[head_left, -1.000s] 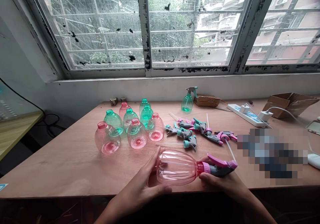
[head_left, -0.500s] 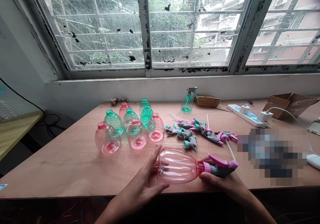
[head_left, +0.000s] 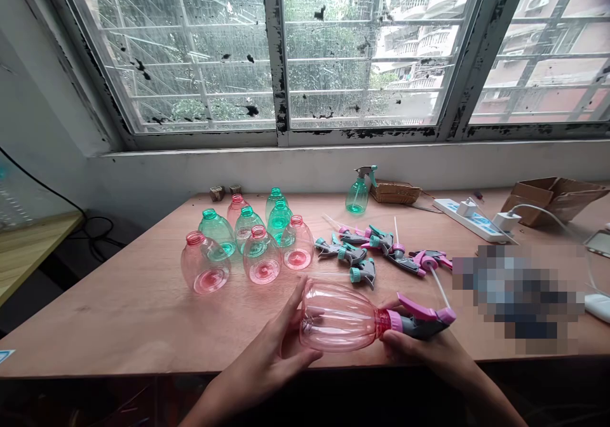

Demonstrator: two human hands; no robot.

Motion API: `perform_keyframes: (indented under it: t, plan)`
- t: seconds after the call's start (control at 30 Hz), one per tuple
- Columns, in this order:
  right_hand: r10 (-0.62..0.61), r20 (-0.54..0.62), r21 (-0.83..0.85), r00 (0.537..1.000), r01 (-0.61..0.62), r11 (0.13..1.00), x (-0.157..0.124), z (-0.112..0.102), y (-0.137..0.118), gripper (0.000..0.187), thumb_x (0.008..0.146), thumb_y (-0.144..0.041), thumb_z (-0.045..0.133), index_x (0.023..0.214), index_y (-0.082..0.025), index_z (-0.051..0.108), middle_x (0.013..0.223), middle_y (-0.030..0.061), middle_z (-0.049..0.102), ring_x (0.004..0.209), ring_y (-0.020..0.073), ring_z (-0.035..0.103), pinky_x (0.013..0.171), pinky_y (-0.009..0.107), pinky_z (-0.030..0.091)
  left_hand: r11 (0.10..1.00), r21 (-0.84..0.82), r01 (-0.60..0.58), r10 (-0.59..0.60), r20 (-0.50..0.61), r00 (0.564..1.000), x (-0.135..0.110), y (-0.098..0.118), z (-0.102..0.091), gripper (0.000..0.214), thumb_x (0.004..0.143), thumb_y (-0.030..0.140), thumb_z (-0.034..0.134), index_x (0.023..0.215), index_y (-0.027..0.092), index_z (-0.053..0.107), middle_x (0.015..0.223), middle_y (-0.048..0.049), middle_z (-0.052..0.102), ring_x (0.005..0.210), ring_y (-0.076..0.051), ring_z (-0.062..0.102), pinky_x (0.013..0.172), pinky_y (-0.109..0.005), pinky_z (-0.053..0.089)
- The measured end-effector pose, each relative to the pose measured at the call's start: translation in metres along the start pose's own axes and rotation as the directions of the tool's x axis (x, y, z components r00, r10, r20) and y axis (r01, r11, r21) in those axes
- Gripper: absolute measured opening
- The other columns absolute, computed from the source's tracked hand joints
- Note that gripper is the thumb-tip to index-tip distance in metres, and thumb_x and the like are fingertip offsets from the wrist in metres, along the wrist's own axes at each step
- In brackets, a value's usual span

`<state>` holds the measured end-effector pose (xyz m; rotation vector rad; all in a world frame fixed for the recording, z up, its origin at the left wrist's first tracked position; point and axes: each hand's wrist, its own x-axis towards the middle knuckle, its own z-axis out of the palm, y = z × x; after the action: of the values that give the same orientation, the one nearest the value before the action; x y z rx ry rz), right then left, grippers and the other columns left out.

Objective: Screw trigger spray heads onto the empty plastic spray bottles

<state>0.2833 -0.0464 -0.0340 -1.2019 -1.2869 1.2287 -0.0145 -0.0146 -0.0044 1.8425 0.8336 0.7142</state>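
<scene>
A clear pink spray bottle lies sideways between my hands, above the table's front edge. My left hand is wrapped round its base, thumb below and fingers behind. At the neck, my right hand grips the pink collar, its fingers partly hidden behind the bottle. The pink and grey trigger head sits on the neck and points right. Behind the bottle lie several loose trigger heads in teal, pink and grey, some with thin tubes. To the left stand several open pink bottles and green bottles.
A green spray bottle with its head on stands at the back, beside a brown cardboard tray. Farther right are a white power strip with chargers, an open cardboard box and a blurred patch. The window is behind the table.
Almost nothing differs. The held bottle and its trigger head have shifted very slightly in my hands; the things on the table stay where they were.
</scene>
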Motion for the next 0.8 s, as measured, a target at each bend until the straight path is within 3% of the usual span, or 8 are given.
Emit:
perform_keyframes:
  t: [0.17,0.33,0.47,0.57,0.67,0.8]
  plan:
    - [0.027,0.036,0.035,0.999,-0.028,0.999,-0.0001,0.0006,-0.0007,0.040,0.074,-0.049,0.084,0.097,-0.020,0.067,0.063,-0.0010,0.072,0.057,0.0168,0.062,0.057,0.027,0.049,0.992,-0.117,0.051,-0.049,0.017,0.999,-0.0003,0.0041,0.0020,0.106,0.085,0.030,0.079,0.161,0.039,0.006,0.170,-0.0067,0.024,0.140,-0.033,0.049,0.121,-0.053,0.035]
    - [0.007,0.013,-0.003,1.000,-0.007,1.000,-0.0001,0.0004,-0.0014,0.041,0.075,-0.051,0.083,0.097,-0.021,0.067,0.062,-0.0007,0.073,0.058,0.0188,0.064,0.057,0.028,0.049,0.999,-0.032,0.017,-0.018,-0.013,1.000,0.0001,-0.0001,0.0015,0.094,0.090,0.026,0.074,0.161,0.036,0.014,0.170,-0.0046,0.025,0.153,-0.032,0.027,0.127,-0.050,0.024]
    - [0.008,0.009,0.021,1.000,-0.008,1.000,0.0002,0.0004,-0.0005,0.043,0.074,-0.049,0.084,0.101,-0.022,0.065,0.064,-0.0005,0.074,0.060,0.0201,0.065,0.060,0.030,0.049,0.993,-0.118,-0.020,0.020,0.001,1.000,0.0013,-0.0009,0.0029,0.104,0.089,0.024,0.075,0.161,0.039,0.002,0.171,-0.0053,0.021,0.151,-0.032,0.034,0.124,-0.049,0.030]
    - [0.014,0.037,0.020,0.999,-0.015,1.000,0.0005,0.0002,0.0002,0.042,0.075,-0.050,0.083,0.100,-0.021,0.066,0.063,-0.0005,0.073,0.058,0.0189,0.063,0.058,0.030,0.047,0.985,-0.172,-0.007,0.007,-0.001,1.000,0.0019,0.0031,0.0036,0.106,0.084,0.026,0.080,0.161,0.037,0.008,0.171,-0.0060,0.017,0.153,-0.033,0.030,0.125,-0.051,0.029]
    - [0.003,0.037,0.012,0.999,-0.003,1.000,0.0007,-0.0003,0.0002,0.041,0.076,-0.049,0.083,0.100,-0.021,0.067,0.064,0.0001,0.074,0.059,0.0190,0.063,0.059,0.030,0.048,0.986,-0.163,0.020,-0.020,0.002,1.000,0.0019,0.0035,0.0037,0.096,0.086,0.027,0.079,0.161,0.035,0.019,0.170,-0.0067,0.023,0.153,-0.033,0.028,0.125,-0.052,0.028]
    - [-0.016,0.042,-0.001,0.999,0.016,1.000,0.0003,-0.0009,-0.0012,0.038,0.078,-0.046,0.082,0.100,-0.019,0.068,0.065,0.0009,0.075,0.060,0.0188,0.064,0.059,0.029,0.049,0.990,-0.141,0.001,-0.002,-0.008,1.000,0.0015,-0.0038,0.0039,0.093,0.091,0.026,0.073,0.161,0.038,0.012,0.165,-0.0078,0.035,0.150,-0.031,0.036,0.124,-0.052,0.030]
